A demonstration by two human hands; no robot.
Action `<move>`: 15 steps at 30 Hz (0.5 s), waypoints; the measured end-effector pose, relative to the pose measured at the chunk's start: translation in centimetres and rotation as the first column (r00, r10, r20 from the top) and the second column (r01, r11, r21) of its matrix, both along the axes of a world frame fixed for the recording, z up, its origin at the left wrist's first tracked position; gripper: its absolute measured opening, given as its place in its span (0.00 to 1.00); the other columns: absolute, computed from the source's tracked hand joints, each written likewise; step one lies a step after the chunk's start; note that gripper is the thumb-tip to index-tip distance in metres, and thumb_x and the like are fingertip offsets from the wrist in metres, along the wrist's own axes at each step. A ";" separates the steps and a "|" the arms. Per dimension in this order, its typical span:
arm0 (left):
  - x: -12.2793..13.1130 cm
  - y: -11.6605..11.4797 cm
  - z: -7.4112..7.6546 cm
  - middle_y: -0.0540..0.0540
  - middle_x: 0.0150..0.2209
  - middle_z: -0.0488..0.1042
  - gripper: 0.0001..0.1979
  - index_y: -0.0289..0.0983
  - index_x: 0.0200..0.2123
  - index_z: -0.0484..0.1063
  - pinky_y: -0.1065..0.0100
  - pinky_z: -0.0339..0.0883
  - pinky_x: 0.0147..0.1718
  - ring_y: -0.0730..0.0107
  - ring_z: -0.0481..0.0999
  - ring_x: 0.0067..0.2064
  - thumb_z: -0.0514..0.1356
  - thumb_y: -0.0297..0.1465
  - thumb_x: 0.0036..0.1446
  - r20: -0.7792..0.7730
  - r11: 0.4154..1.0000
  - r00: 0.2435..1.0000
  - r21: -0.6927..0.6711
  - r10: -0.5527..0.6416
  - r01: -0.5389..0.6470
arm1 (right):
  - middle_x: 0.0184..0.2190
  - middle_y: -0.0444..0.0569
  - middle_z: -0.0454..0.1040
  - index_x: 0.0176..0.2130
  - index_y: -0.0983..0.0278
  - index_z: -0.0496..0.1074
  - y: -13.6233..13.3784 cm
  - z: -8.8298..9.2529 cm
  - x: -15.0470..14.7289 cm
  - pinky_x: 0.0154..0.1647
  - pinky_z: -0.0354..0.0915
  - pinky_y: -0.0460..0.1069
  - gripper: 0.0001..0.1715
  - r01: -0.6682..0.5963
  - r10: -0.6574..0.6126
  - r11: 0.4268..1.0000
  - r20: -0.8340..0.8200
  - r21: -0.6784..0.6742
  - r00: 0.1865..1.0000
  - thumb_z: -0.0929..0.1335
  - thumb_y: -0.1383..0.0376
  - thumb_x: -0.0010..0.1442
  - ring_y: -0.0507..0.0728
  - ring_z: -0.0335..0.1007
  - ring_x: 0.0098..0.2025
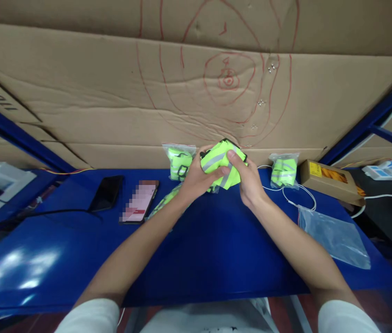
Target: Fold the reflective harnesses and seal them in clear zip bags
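A folded bundle of neon yellow-green fabric [220, 159] with grey reflective strips and black edging is held up above the back of the blue table. My left hand [199, 178] grips its left side, thumb across the front. On its right side my right hand [247, 178] is closed round it, thumb pressing on the front. Behind my left hand stands a similar bundle in a clear bag [178, 163]. Another bagged bundle [284, 171] is to the right, near the cardboard. Partly hidden under my left forearm lies one more neon bundle [165, 201].
On the blue table [209, 259] lie a black phone [106, 193], a phone with a lit screen [140, 202], an empty clear bag [334, 235] and white cable [308, 194]. An open cardboard box [332, 181] sits at the right. A cardboard wall [105, 92] rises behind.
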State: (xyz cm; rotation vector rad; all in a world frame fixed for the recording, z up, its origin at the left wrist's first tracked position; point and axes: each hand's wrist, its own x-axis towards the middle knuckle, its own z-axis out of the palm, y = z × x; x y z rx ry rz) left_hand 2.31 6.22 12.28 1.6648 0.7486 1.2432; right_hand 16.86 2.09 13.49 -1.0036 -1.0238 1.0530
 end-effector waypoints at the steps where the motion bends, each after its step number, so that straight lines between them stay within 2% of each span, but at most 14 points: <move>1: 0.3 -0.1 -0.5 0.39 0.57 0.74 0.45 0.40 0.59 0.65 0.59 0.72 0.53 0.55 0.77 0.55 0.70 0.59 0.46 0.075 1.000 0.997 -0.006 0.001 -0.001 | 0.41 0.52 0.81 0.47 0.64 0.76 0.0 -0.2 -0.3 0.38 0.76 0.52 0.34 -0.005 0.006 1.000 -0.029 0.014 1.000 0.74 0.41 0.56 0.59 0.80 0.39; 3: 0.8 -0.1 -1.2 0.40 0.59 0.72 0.44 0.43 0.59 0.63 0.60 0.72 0.53 0.56 0.77 0.56 0.70 0.60 0.47 0.146 1.000 0.989 -0.016 -0.015 0.017 | 0.46 0.53 0.81 0.50 0.63 0.73 0.1 -0.6 -0.8 0.46 0.76 0.53 0.35 0.000 0.001 1.000 -0.025 0.028 1.000 0.73 0.41 0.56 0.61 0.80 0.47; 5: 0.8 0.0 -1.4 0.41 0.59 0.72 0.42 0.44 0.58 0.62 0.61 0.73 0.52 0.57 0.77 0.56 0.69 0.60 0.49 0.141 1.000 0.990 -0.019 -0.018 0.021 | 0.53 0.54 0.78 0.54 0.61 0.69 0.2 -0.6 -1.0 0.51 0.75 0.54 0.39 0.052 -0.053 0.998 0.029 0.035 0.998 0.74 0.41 0.54 0.62 0.77 0.54; 8: 0.2 0.6 -1.0 0.41 0.54 0.74 0.38 0.42 0.54 0.63 0.60 0.72 0.52 0.58 0.77 0.53 0.68 0.59 0.51 0.056 0.997 0.996 0.029 0.067 -0.069 | 0.64 0.54 0.70 0.61 0.58 0.62 0.1 -0.4 -0.9 0.61 0.72 0.55 0.48 0.122 -0.124 0.992 0.104 0.028 0.987 0.76 0.41 0.50 0.61 0.71 0.63; 11: -0.7 1.3 -0.2 0.40 0.55 0.72 0.38 0.42 0.53 0.62 0.58 0.69 0.56 0.56 0.74 0.55 0.70 0.57 0.50 -0.069 0.984 0.994 0.160 0.087 -0.075 | 0.68 0.55 0.65 0.66 0.57 0.58 0.3 -0.4 -0.5 0.63 0.71 0.55 0.55 0.089 -0.087 0.996 0.117 -0.016 0.989 0.77 0.42 0.49 0.61 0.68 0.65; 13: -1.1 1.3 0.1 0.38 0.60 0.68 0.43 0.42 0.56 0.61 0.56 0.67 0.60 0.52 0.71 0.61 0.74 0.55 0.44 -0.139 0.970 0.989 0.242 0.040 -0.005 | 0.67 0.55 0.65 0.66 0.57 0.59 0.7 -0.8 -0.2 0.62 0.71 0.56 0.53 0.074 -0.073 0.997 0.105 -0.002 0.992 0.77 0.43 0.51 0.61 0.69 0.64; 15: -0.9 0.8 -0.1 0.36 0.65 0.63 0.51 0.43 0.62 0.57 0.54 0.66 0.62 0.49 0.67 0.65 0.74 0.57 0.41 -0.142 0.966 0.988 0.245 -0.055 0.089 | 0.65 0.55 0.68 0.63 0.58 0.61 1.2 -1.4 -0.1 0.63 0.70 0.56 0.46 0.120 -0.130 0.989 0.120 0.089 0.984 0.75 0.43 0.54 0.61 0.70 0.63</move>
